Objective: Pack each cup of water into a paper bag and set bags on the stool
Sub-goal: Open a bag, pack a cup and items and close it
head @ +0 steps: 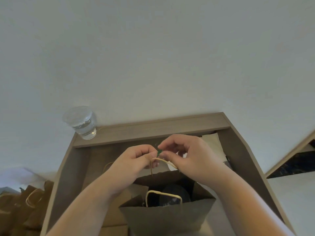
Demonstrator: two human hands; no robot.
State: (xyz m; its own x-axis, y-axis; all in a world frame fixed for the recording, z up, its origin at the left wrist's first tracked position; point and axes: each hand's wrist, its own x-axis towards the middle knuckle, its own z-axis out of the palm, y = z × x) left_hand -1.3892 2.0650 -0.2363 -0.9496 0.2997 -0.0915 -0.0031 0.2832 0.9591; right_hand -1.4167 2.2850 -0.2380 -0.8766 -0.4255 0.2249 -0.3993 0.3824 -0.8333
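Note:
An open brown paper bag stands in front of me on the wooden desk, with something dark inside that I cannot make out. My left hand and my right hand meet above the bag's far rim. Both pinch a small green piece at the top of the bag's far cord handle. The near cord handle hangs loose. A clear plastic cup of water stands at the desk's back left corner, apart from both hands.
Several brown paper bags with cord handles stand low at the left, beside the desk. More folded brown bags lie flat on the desk under my left arm. White paper lies at the back right. A white wall rises behind.

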